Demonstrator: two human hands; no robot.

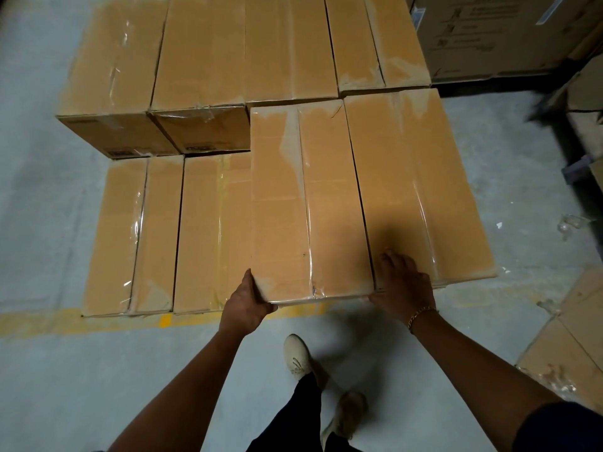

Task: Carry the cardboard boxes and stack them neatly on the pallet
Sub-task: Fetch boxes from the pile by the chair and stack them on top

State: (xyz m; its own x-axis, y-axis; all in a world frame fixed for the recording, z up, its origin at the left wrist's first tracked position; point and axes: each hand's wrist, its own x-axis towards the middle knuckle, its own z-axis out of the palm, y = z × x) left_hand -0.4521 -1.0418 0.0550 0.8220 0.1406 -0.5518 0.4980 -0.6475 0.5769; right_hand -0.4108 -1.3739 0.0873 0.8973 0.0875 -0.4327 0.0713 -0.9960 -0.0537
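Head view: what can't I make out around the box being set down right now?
- The pallet: hidden under the stacked boxes.
- Underside of the held box: hidden by the box itself.
- Left hand fingers: tucked under its corner.
- Printed carton, top right: lettering too dim and blurred, cut by the frame edge.

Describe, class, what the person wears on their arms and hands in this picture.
Both hands are bare, without gloves: the left hand and the right hand. Both forearms are uncovered too. The right wrist carries a gold-coloured chain bracelet. A dark sleeve covers the right upper arm at the picture's edge. No watch or ring can be made out.
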